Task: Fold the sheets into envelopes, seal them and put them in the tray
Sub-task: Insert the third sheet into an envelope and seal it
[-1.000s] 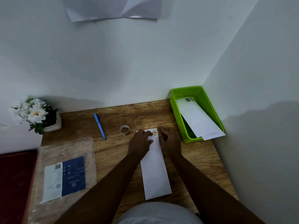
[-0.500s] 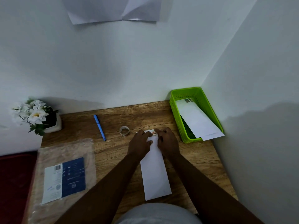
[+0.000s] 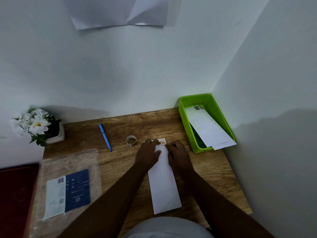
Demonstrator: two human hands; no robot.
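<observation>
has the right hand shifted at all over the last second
Yes, slightly. The right hand slid left, away from the green tray, toward the stamp at the envelope's far end.

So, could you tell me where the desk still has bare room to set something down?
Bare wood lies between the blue pen and the flower pot, and on the table right of the right hand, below the green tray. It is crowded where the tape roll, left hand and envelope meet.

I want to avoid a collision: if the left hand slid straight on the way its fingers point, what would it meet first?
Probably the stamp at the envelope's far end, just ahead of the left hand.
</observation>
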